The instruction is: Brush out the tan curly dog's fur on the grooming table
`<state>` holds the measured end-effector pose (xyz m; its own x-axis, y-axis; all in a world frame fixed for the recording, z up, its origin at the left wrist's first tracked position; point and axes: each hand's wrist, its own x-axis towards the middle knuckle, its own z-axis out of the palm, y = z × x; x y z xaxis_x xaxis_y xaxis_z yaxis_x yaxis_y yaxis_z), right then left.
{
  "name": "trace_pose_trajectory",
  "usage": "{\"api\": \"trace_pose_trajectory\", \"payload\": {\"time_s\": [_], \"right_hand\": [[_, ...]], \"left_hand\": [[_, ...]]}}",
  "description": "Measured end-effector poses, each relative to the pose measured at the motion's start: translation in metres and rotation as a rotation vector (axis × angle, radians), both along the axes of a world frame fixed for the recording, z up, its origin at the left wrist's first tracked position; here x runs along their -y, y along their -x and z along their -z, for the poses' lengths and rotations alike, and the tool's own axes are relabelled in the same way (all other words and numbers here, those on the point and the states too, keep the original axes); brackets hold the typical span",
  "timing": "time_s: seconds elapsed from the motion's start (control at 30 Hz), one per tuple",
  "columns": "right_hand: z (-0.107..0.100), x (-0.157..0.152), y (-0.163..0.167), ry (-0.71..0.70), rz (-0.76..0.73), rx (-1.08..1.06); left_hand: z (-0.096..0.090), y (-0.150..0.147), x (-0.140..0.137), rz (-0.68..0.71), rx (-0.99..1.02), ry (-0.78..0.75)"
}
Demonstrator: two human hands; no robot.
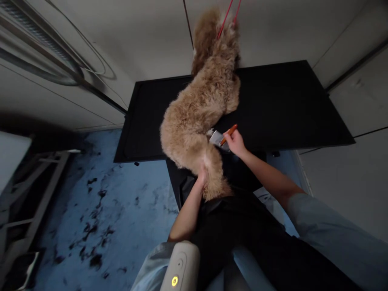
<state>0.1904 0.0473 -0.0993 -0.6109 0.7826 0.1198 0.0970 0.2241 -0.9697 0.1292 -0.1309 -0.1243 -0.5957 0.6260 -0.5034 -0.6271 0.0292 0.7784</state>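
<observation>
A curly, light-brown dog point(197, 105) is on the black grooming table point(281, 105), its head at the far edge, turned away from me. One hind leg point(214, 163) stretches back over the near edge towards my black apron. My left hand point(203, 174) is closed round this leg from its left side; the fur hides part of the fingers. In my right hand point(235, 141) is a slicker brush point(216, 138) with an orange handle and a pale, flat head. The brush head is right beside the upper part of the leg, close to the belly; its bristles are hidden.
Red cords point(224, 20) run up from the dog's neck. A pole point(103, 97) and grey hoses point(39, 32) are at the left by the wall. Dark hair clumps point(95, 230) litter the blue floor point(130, 210). A metal frame point(39, 202) stands far left.
</observation>
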Motion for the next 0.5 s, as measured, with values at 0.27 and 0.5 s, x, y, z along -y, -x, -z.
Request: {"api": "trace_pose_trajectory", "payload": {"time_s": [0.27,0.5], "right_hand": [[-0.004,0.003,0.005,0.003,-0.141,0.05],[-0.013,0.008,0.01,-0.031,-0.369,0.04]], "left_hand": [[-0.001,0.001,0.005,0.054,-0.019,0.016],[0.005,0.003,0.009,0.069,-0.026,0.061]]}}
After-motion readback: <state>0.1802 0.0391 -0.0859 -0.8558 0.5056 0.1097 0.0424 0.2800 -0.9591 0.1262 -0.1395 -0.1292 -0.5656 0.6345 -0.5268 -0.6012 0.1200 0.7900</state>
